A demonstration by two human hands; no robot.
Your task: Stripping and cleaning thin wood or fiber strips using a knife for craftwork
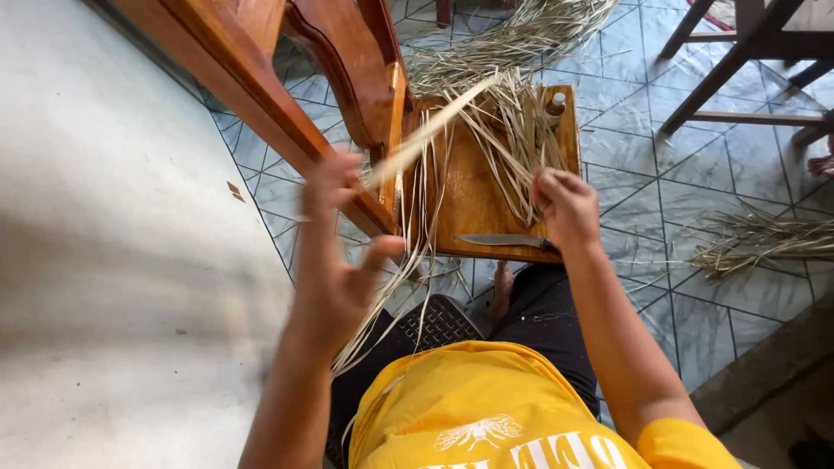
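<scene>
Your left hand (334, 260) pinches a pale strip (430, 132) that slants up over the small wooden table (473, 204); your right hand (566, 207) is clenched on a bundle of dry strips (512, 139) lying across that table. The knife (504, 240) sits at the table's near edge, just beside your right hand, blade toward your left, so a quick pull could drag your fingers or loose strands across it. Left of the table a chair (339, 78) crowds your swing. Right of it, open tiled floor (695, 252).
</scene>
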